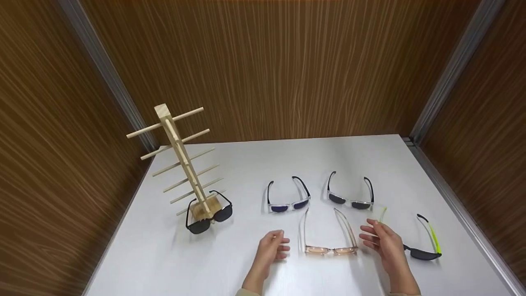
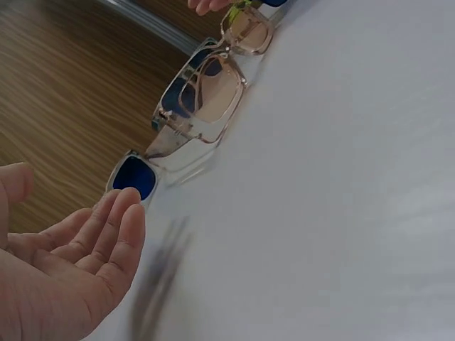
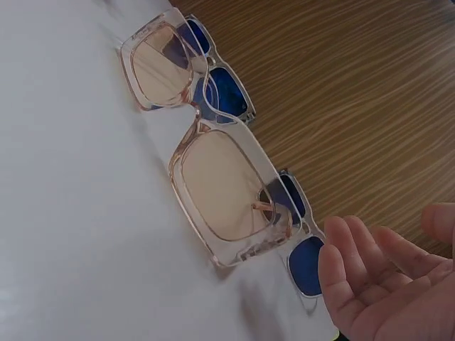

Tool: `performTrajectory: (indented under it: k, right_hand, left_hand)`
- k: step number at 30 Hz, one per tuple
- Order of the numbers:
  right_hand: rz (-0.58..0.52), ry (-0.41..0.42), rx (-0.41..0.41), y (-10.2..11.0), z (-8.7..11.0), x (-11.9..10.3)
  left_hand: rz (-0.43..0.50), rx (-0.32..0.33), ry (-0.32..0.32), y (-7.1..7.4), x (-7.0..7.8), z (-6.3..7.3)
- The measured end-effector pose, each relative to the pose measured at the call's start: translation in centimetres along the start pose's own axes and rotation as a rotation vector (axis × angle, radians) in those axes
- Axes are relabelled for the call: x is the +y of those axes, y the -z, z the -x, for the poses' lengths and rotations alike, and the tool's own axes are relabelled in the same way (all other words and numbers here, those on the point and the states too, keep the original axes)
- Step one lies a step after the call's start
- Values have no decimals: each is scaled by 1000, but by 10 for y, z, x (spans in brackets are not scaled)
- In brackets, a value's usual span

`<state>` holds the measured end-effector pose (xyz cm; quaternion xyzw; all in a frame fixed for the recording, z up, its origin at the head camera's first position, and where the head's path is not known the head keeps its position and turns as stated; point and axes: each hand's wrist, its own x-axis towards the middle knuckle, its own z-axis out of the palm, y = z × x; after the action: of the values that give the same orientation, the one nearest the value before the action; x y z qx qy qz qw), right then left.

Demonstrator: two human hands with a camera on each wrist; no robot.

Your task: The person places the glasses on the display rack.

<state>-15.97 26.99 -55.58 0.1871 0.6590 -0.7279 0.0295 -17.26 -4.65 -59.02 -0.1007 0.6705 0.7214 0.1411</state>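
Pink clear-framed glasses (image 1: 331, 250) lie on the white table between both hands, temples spread toward the back. Left of them is my left hand (image 1: 269, 251), fingers loosely bent and holding nothing. My right hand (image 1: 385, 244) hovers on their other side with relaxed, empty fingers. It partly hides the sunglasses with yellow-green temples (image 1: 426, 254). In the right wrist view the pink lenses (image 3: 220, 185) stand apart from the fingers. Behind them sit two clear-framed sunglasses: a pair with blue-violet lenses (image 1: 289, 206) and a pair with dark lenses (image 1: 350, 202).
On the left a wooden display rack (image 1: 183, 158) leans in view, with several crossbars sticking out to both sides. Black sunglasses (image 1: 211, 220) hang at its lowest part, by the base. Wood-grain panels (image 1: 279, 70) enclose the white table (image 1: 242, 164) at the back and sides.
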Motion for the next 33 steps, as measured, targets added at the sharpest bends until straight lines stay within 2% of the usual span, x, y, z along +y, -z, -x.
performTrajectory:
  k: [5,9,14,18,23,27,33]
  right_hand:
    - [41,-27,28,5,1,9]
    - [78,-68,11,8,3,13]
    - [73,-114,4,8,4,20]
    - [43,-139,-9,8,6,31]
    - [36,-139,6,6,7,39]
    - [73,-148,6,3,6,41]
    - [152,-136,4,-3,4,43]
  left_hand:
    - [-8,10,43,-7,-7,0]
    - [7,9,75,-12,-11,0]
    - [41,-36,107,-21,-13,0]
    - [22,-35,134,-26,-15,1]
    - [33,-56,150,-32,-17,4]
    - [47,-77,154,-36,-19,6]
    - [20,-67,159,-39,-17,6]
